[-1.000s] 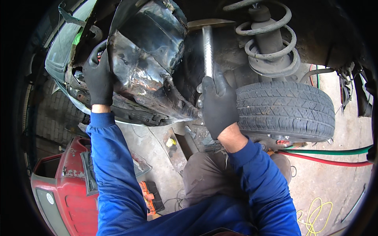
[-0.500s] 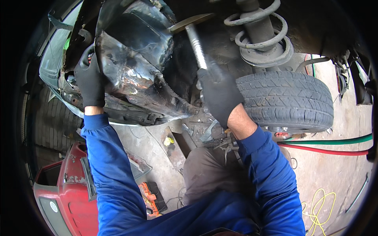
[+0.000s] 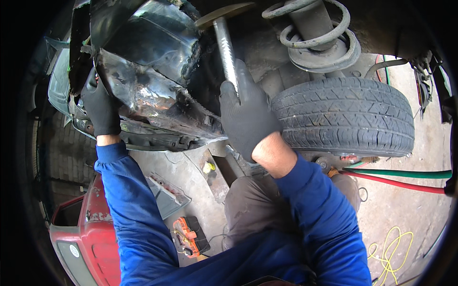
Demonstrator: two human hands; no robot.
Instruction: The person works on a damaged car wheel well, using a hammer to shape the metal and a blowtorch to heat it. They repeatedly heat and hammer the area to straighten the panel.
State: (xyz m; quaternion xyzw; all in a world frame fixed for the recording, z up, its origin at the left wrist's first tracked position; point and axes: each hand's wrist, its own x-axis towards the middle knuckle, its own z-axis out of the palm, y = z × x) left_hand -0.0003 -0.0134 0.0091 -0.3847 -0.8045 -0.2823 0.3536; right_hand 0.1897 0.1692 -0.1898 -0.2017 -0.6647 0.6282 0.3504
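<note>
At upper centre, a hammer (image 3: 225, 47) is held by the gloved right hand (image 3: 249, 112), fingers wrapped round it. At upper left is a bent metal panel (image 3: 148, 90), the left hand (image 3: 101, 108) at its left edge; how those fingers close, I cannot tell. Right of centre, a tyre (image 3: 343, 117) sits below a coil spring (image 3: 341, 24).

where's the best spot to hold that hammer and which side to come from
I'd grip the hammer low on its handle, coming from the near side, below in the picture. The straight handle slants down toward the person's body, while the long, narrow head sits crosswise at the far end. The gloved right hand holds it that way.
</note>
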